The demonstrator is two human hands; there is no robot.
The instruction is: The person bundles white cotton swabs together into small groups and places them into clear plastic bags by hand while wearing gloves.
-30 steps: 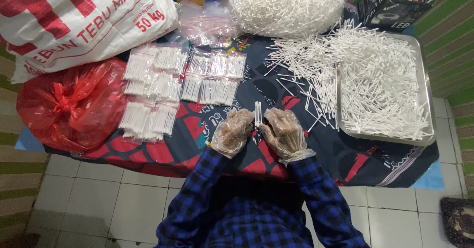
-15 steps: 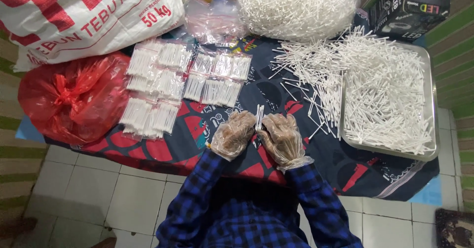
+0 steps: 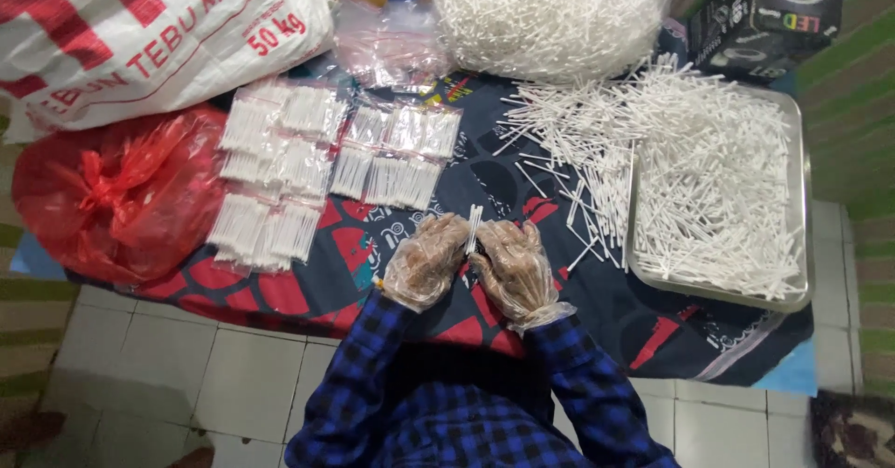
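Pinching white sticks, left hand, right hand, tray well apart

Both forearms, in blue checked sleeves, rise from six o'clock and converge at centre. The gloved left hand and gloved right hand meet, fingers curled and pinched together toward twelve o'clock.

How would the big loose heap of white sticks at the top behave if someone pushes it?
The heap of white sticks would probably spread and scatter, being loose and thin. The sticks look light. Round ones may roll across the cloth.
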